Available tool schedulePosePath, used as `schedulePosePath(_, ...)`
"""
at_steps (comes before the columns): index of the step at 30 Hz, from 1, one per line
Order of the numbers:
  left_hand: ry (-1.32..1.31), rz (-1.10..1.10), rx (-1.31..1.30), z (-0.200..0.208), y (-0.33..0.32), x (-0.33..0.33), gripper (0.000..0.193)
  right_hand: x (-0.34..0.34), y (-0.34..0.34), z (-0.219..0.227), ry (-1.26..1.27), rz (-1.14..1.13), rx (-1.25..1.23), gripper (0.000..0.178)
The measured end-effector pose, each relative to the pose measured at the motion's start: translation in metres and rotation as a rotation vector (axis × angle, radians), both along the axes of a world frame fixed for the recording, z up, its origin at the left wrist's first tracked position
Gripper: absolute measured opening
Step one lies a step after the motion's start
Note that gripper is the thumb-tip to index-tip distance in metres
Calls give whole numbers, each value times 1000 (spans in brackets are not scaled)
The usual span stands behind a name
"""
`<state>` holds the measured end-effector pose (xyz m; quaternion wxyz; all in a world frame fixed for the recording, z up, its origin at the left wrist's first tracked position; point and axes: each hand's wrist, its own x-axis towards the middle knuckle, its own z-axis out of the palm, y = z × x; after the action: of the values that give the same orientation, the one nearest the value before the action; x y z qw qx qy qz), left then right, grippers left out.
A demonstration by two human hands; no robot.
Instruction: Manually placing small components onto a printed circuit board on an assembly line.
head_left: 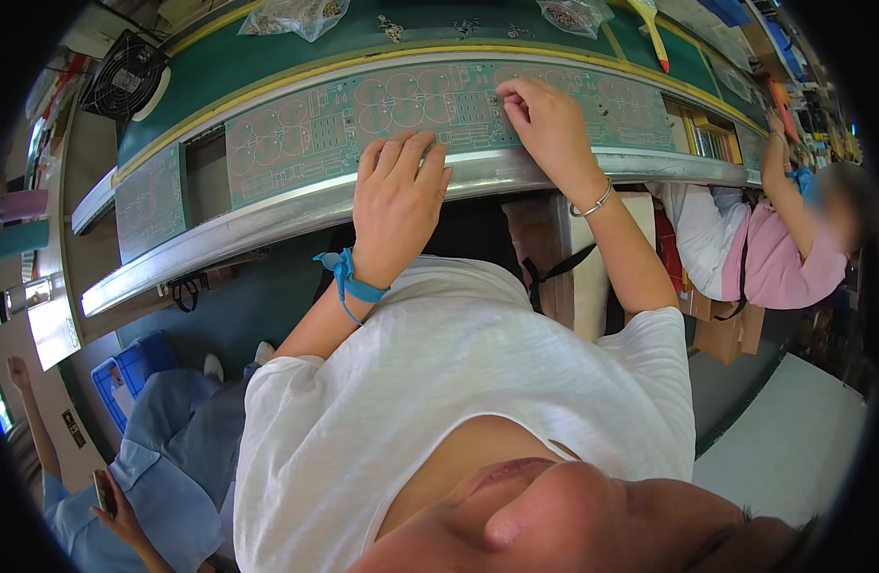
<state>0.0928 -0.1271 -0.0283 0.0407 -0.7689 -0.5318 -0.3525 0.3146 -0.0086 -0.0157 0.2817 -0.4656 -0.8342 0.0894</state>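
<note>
A long green circuit board (291, 143) with printed circles lies along a metal-railed track in front of me. My left hand (399, 196) rests at its near edge, fingers stretched out flat over the board and nothing seen in them. A blue strap circles that wrist. Farther right, my right hand (551, 126) is over the board with thumb and forefinger drawn together in a pinch. Whatever those fingertips may hold is too small to make out. The silver rail (487, 174) runs beneath both wrists.
Small metal parts (391, 29) lie on the green bench beyond the track, between clear bags of components (294, 17). A brush (653, 36) and a black fan (126, 78) stand farther out. Another board (153, 212) lies left. Co-workers sit right, in pink (783, 250), and lower left, in blue (162, 477).
</note>
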Motion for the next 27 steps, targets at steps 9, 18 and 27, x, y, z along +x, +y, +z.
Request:
schedulePosePath(9, 14, -12, 27, -5, 1, -1, 27, -7, -4, 0, -78, 3, 33, 9)
schedulePosePath(18, -152, -55, -36, 0, -4, -9, 29, -1, 6, 1, -11, 50, 56, 6)
schedulePosePath(27, 4, 263, -23, 9, -21, -69, 37, -1, 8, 5, -153, 89, 38, 9)
